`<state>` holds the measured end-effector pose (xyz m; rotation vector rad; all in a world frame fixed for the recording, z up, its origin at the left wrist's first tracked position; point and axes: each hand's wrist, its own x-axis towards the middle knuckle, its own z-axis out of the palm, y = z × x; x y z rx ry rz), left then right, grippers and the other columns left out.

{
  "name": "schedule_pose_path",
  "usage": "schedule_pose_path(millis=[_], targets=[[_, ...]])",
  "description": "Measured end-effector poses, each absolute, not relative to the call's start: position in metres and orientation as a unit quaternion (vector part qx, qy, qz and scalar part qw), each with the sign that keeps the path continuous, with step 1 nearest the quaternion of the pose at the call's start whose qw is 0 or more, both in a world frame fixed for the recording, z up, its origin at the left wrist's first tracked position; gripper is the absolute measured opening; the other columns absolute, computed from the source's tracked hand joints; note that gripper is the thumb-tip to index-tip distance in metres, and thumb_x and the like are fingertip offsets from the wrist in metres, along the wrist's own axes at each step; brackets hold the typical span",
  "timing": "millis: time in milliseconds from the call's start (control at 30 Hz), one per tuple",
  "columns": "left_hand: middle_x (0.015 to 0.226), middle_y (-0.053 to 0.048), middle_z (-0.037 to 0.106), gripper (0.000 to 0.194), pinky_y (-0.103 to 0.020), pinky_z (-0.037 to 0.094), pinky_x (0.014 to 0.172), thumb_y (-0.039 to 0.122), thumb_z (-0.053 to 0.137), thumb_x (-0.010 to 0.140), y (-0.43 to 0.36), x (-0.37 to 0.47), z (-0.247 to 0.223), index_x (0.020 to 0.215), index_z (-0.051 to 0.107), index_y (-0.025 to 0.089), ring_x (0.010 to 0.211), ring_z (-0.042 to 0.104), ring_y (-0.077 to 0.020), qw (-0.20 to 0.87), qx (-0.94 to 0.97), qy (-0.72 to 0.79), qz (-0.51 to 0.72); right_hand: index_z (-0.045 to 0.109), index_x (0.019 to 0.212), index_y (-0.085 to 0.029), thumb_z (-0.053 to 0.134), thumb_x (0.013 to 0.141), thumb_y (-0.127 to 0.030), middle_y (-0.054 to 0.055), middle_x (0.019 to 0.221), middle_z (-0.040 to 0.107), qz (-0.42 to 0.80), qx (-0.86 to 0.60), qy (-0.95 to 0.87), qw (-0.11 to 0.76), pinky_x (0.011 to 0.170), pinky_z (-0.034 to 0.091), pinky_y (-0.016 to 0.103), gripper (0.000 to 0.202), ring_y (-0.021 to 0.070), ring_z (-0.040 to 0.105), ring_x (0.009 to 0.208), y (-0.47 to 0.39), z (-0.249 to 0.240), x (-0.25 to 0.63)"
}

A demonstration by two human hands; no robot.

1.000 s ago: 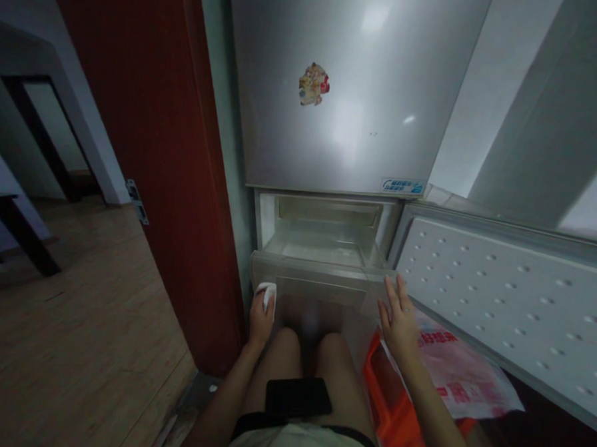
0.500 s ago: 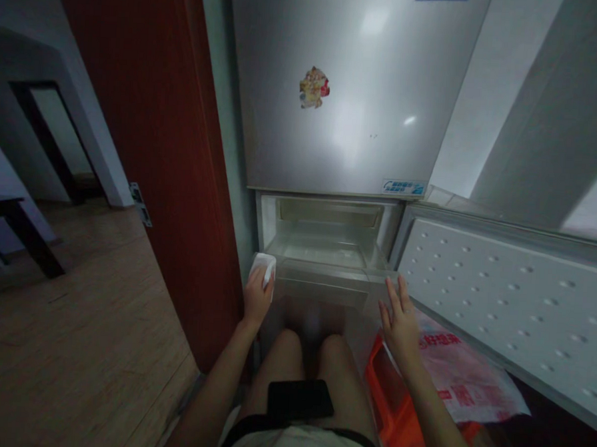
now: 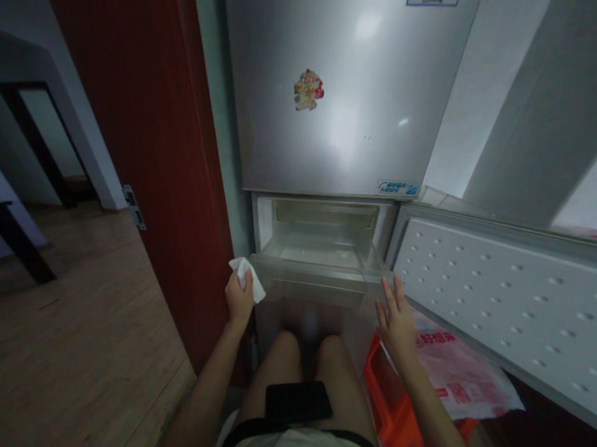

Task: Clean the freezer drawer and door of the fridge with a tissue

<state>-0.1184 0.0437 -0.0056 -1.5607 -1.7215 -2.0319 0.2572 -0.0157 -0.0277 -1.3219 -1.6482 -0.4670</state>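
A clear plastic drawer (image 3: 319, 291) is pulled out from the lower compartment (image 3: 322, 235) of a silver fridge (image 3: 333, 132), just ahead of my knees. At the drawer's left front corner, my left hand (image 3: 239, 299) grips a crumpled white tissue (image 3: 250, 280). My right hand (image 3: 396, 319) rests against the drawer's right front corner with its fingers spread, holding nothing. A black phone (image 3: 298, 401) lies across my thighs.
The lower fridge door (image 3: 504, 301) stands swung out to the right. Beneath it are an orange plastic stool or basket (image 3: 393, 422) and a white-and-red plastic bag (image 3: 461, 372). A red-brown wooden door (image 3: 151, 162) borders the left side.
My left hand has moved left, off the drawer's left corner, with the tissue now fanned out from the fingers. My right hand stays at the right corner. The view has shifted slightly.
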Motion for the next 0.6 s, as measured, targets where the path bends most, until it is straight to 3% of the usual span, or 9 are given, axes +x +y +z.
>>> schedule_pose_path(millis=[100,300,467,600], targets=[[0.080,-0.006,0.064,0.027,-0.033,0.049,0.077,0.038,0.049,0.092,0.039,-0.104,-0.005,0.088,0.065,0.017,0.077,0.062,-0.0213,0.037,-0.564,-0.527,-0.634,0.016,0.155,-0.037,0.041,0.101,-0.030,0.003,0.162,0.015,-0.179,-0.548,-0.668,0.470,0.111,0.042,0.050,0.059,0.0271,0.032,0.144,-0.016,-0.027,0.255],[0.092,-0.010,0.065,0.019,-0.037,0.049,0.083,0.025,0.049,0.092,0.037,-0.075,-0.007,0.099,0.065,0.018,0.091,0.062,-0.0244,0.069,-0.665,-0.479,-0.568,0.021,0.155,-0.032,0.039,0.101,-0.033,0.005,0.161,0.016,-0.165,-0.546,-0.671,0.474,0.114,0.040,0.047,0.056,0.0257,0.031,0.145,-0.015,-0.028,0.256],[0.083,-0.007,0.064,0.021,-0.033,0.048,0.077,0.031,0.049,0.092,0.039,-0.094,-0.006,0.085,0.064,0.018,0.081,0.062,-0.0221,0.066,-0.629,-0.497,-0.594,0.019,0.155,-0.034,0.040,0.101,-0.032,0.005,0.161,0.016,-0.173,-0.547,-0.674,0.465,0.112,0.041,0.048,0.057,0.0268,0.033,0.144,-0.015,-0.028,0.258],[0.080,-0.007,0.064,0.027,-0.032,0.048,0.076,0.038,0.049,0.092,0.038,-0.118,-0.002,0.086,0.064,0.018,0.079,0.062,-0.0214,0.055,-0.564,-0.535,-0.627,0.018,0.155,-0.035,0.040,0.101,-0.031,0.005,0.162,0.015,-0.174,-0.546,-0.676,0.464,0.112,0.041,0.049,0.058,0.0273,0.032,0.144,-0.015,-0.028,0.258]])
